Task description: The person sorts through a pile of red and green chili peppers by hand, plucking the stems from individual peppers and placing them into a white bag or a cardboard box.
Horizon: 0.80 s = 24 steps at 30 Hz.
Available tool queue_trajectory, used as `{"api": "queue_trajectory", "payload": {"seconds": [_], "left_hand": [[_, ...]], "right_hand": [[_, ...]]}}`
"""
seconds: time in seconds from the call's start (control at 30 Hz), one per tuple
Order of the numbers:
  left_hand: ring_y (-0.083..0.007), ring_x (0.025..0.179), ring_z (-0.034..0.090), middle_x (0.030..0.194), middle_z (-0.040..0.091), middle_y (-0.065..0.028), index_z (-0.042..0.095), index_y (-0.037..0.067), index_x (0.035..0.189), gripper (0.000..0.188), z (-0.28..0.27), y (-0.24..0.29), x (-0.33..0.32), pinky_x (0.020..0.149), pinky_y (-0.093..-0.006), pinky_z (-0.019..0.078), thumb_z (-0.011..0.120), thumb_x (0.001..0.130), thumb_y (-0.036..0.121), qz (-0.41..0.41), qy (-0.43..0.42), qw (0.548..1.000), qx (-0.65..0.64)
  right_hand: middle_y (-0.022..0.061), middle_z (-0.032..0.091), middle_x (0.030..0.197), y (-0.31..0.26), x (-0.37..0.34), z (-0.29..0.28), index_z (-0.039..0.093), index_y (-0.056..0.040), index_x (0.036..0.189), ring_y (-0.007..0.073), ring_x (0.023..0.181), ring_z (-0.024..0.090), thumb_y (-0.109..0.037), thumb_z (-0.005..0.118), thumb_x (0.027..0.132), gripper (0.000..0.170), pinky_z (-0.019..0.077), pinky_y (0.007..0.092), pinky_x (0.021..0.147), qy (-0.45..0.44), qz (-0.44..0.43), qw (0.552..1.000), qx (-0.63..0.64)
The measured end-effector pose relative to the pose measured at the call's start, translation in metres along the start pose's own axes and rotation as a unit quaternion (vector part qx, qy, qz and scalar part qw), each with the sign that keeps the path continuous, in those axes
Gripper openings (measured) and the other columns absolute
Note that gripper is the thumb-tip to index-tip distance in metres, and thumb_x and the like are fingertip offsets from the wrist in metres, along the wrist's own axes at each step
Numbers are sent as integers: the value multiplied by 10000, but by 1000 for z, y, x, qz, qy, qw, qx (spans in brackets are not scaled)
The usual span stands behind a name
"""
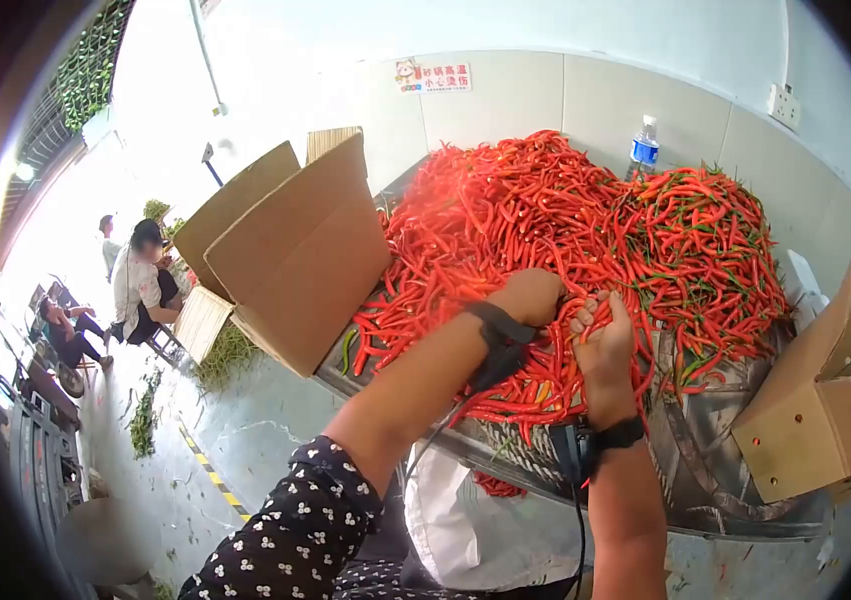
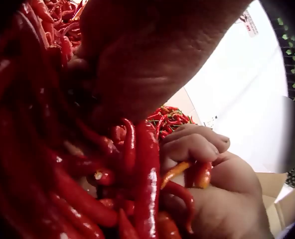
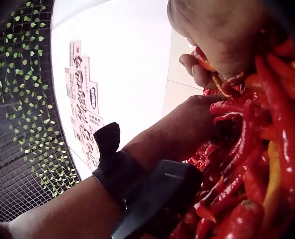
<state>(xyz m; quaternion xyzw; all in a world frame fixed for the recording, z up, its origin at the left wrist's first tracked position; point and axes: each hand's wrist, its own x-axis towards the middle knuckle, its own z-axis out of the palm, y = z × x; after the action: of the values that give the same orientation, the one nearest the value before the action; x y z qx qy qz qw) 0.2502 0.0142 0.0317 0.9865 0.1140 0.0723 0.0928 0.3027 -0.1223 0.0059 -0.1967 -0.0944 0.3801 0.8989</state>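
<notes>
A big heap of red chili peppers (image 1: pixel 506 215) covers the table. My left hand (image 1: pixel 534 297) is bent down into the peppers at the near side of the heap, and its fingers are hidden among them in the left wrist view. Right beside it, my right hand (image 1: pixel 606 345) has its fingers curled round a few chili peppers (image 2: pixel 201 174), red and orange ones. In the right wrist view the left hand (image 3: pixel 200 119) reaches in just below the right hand (image 3: pixel 222 35), with loose glossy peppers around both.
A second mound of chilies with green stems (image 1: pixel 706 235) lies to the right. Cardboard boxes stand at the left (image 1: pixel 296 260) and right (image 1: pixel 796 430). A water bottle (image 1: pixel 645 145) is by the wall. Several people sit at the far left; a white bag (image 1: pixel 441 510) hangs below the table edge.
</notes>
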Motion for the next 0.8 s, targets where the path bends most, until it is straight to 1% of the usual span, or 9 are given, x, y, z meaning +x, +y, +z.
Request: {"api": "queue_trajectory", "payload": {"seconds": [0.1, 0.33, 0.4, 0.43, 0.5, 0.53, 0.6, 0.73, 0.8], "left_hand": [[-332, 806, 608, 813, 632, -165, 646, 55, 836, 189, -2, 0, 1, 700, -414, 485, 611, 653, 86, 1, -37, 999, -1], [-347, 764, 598, 786, 624, -179, 636, 48, 828, 200, -4, -8, -9, 664, -418, 471, 601, 635, 85, 40, -33, 997, -62], [-300, 675, 589, 718, 609, -161, 626, 43, 820, 191, -3, -16, -15, 606, -384, 454, 618, 635, 91, 52, 8, 987, -153], [-300, 675, 589, 718, 609, -161, 626, 43, 820, 191, -12, -15, -22, 606, -384, 454, 618, 635, 91, 52, 8, 987, -152], [-135, 640, 543, 702, 607, -42, 620, 40, 841, 125, -32, -17, -35, 590, -296, 437, 608, 757, 132, 5, -57, 967, -248], [-135, 640, 543, 702, 607, -42, 620, 40, 841, 125, -36, -23, -42, 590, -296, 437, 608, 757, 132, 2, -59, 967, -249], [-77, 639, 509, 695, 592, -3, 625, 32, 847, 107, -48, -36, -50, 574, -249, 415, 592, 790, 116, -21, -52, 945, -321], [-85, 641, 515, 708, 594, -2, 625, 27, 863, 131, -59, -55, -59, 577, -242, 413, 594, 802, 139, -41, -36, 944, -325], [-74, 648, 515, 719, 592, 5, 628, 33, 888, 144, -60, -58, -62, 581, -237, 418, 601, 803, 147, -67, -45, 929, -361]], "right_hand": [[33, 458, 671, 0, 1, 0, 465, -102, 866, 141, 554, 428, -275, 381, 940, 205, 361, 272, 506, -11, 9, 1000, 7], [27, 460, 673, -1, -2, 4, 473, -108, 848, 135, 553, 425, -271, 381, 940, 208, 360, 270, 510, 12, 14, 1000, 8], [25, 461, 674, -1, -1, 3, 474, -107, 845, 136, 553, 424, -269, 382, 939, 209, 360, 272, 511, 8, 12, 1000, 5], [25, 463, 677, -1, -1, 2, 474, -107, 849, 136, 553, 425, -265, 382, 940, 205, 359, 274, 511, 12, 9, 1000, -2], [25, 466, 680, -2, 0, 3, 473, -106, 853, 137, 553, 425, -261, 381, 940, 200, 359, 276, 510, 15, 7, 1000, -8], [26, 468, 680, -1, -3, 3, 472, -104, 856, 138, 554, 426, -259, 382, 940, 199, 359, 277, 509, 16, 10, 1000, -8], [26, 469, 679, -1, -1, 4, 471, -101, 859, 139, 555, 427, -257, 383, 941, 197, 359, 279, 507, 12, 12, 1000, -7], [20, 461, 687, -1, -2, 1, 469, -95, 868, 126, 551, 417, -260, 391, 946, 198, 350, 274, 509, 8, 13, 1000, -11], [11, 449, 694, 0, -2, 1, 468, -92, 870, 118, 552, 409, -265, 395, 950, 204, 343, 270, 514, 14, 5, 1000, -25]]}}
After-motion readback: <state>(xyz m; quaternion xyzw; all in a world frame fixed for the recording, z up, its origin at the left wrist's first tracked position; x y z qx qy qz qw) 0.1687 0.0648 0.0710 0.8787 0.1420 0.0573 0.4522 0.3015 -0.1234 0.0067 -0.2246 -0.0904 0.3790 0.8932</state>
